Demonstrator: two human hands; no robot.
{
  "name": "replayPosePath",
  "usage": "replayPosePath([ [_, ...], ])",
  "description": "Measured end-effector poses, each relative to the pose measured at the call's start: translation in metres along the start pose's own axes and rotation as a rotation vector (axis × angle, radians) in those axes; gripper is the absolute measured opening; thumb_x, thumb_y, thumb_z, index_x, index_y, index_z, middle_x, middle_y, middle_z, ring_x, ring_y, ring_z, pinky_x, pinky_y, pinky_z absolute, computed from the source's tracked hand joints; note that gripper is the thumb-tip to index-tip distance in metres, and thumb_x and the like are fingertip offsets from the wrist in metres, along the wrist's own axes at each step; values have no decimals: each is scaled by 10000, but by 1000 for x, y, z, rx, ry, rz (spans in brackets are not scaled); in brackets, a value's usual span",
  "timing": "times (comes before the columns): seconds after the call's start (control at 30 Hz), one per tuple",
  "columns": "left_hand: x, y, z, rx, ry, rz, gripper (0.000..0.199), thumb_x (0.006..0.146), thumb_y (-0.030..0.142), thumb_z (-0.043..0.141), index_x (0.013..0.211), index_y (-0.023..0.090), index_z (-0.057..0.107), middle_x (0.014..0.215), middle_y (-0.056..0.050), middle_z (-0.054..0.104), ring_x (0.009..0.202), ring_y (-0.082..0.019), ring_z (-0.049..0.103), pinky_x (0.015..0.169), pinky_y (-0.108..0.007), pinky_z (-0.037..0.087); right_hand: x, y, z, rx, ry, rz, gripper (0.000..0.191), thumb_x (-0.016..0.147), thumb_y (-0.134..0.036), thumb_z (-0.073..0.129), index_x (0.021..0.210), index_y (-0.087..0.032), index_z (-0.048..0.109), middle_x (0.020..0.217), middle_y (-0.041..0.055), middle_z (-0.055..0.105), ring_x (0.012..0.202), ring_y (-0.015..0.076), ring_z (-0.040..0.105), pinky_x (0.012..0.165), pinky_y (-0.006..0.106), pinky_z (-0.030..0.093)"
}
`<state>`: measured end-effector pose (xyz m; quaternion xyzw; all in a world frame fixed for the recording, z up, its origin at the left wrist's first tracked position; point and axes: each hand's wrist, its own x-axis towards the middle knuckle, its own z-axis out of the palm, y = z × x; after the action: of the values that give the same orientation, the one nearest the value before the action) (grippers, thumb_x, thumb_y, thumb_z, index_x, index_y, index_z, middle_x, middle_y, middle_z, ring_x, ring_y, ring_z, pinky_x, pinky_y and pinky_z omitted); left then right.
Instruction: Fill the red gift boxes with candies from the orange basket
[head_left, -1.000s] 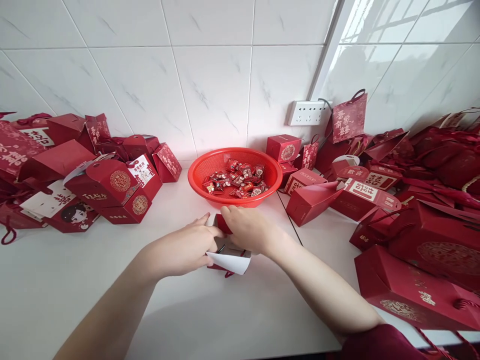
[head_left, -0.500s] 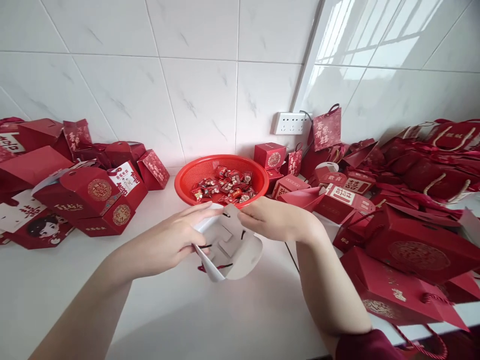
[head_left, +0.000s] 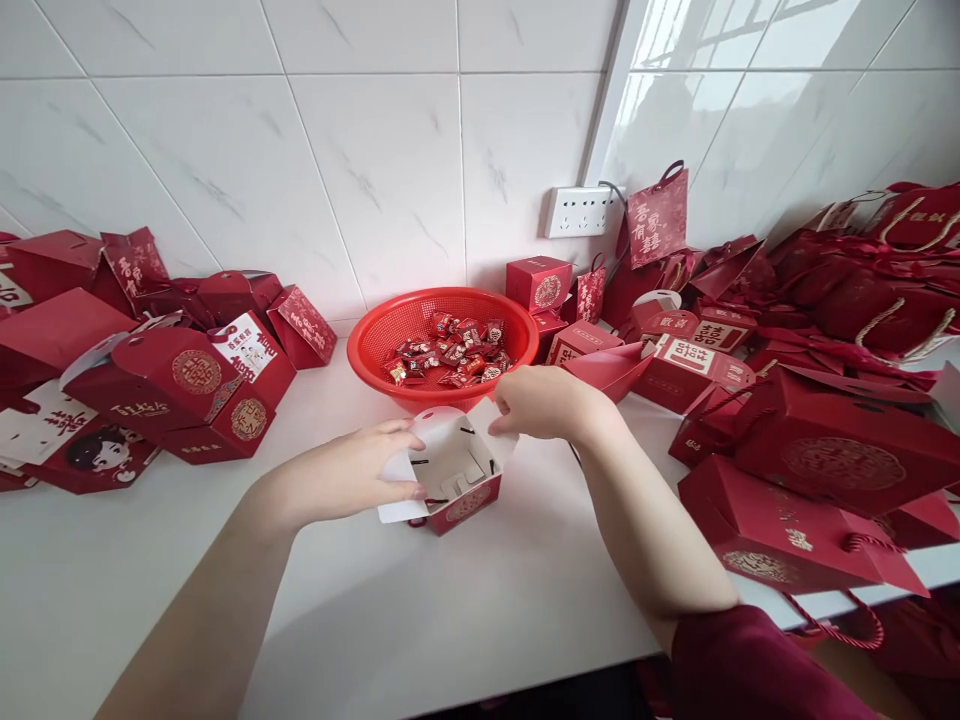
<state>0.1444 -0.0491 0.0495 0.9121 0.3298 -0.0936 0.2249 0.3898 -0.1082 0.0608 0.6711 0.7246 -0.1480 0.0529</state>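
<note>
A red gift box with a white inside stands upright on the white counter, its top flaps spread outward. Inside its walls show small dark cord ends. My left hand holds the box at its left flap, thumb and fingers lying along the flap and rim. The right flap is pinched between the thumb and bent fingers of my right hand. Just behind the box sits a red plastic basket with several wrapped candies in it.
Red gift boxes are piled at the left. More boxes and red bags with rope handles crowd the right side. A white power strip is on the tiled wall, and the counter's front edge runs below.
The box has tipped from facing me to standing upright on the counter, showing its red front side. Both hands remain at its flaps. The view has tilted slightly downward.
</note>
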Motion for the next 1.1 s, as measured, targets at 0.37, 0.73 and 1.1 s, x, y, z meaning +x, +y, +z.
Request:
replayPosePath([
  [0.37,0,1,1,-123,-3,-39,625,754,569,681,1310,313,556,1394,-53,564,1204,-290,583,920,-320,478,12,-26,13,-47,-135,-31,457,932,-422,488,644,-142,707,704,118,694,678,232,654,618,311,435],
  [0.73,-2,2,0,54,188,-167,558,571,604,776,934,240,557,1074,-42,591,948,-257,600,633,-288,441,29,-15,26,191,-340,-130,346,834,-166,473,587,-125,712,669,73,740,547,154,671,610,251,497],
  [1.1,-1,2,3,1,-63,-215,406,787,564,567,648,203,446,661,0,525,511,-123,401,463,-276,246,25,-26,24,177,-331,-61,303,809,-161,477,668,-92,737,715,100,758,557,164,681,575,254,488],
])
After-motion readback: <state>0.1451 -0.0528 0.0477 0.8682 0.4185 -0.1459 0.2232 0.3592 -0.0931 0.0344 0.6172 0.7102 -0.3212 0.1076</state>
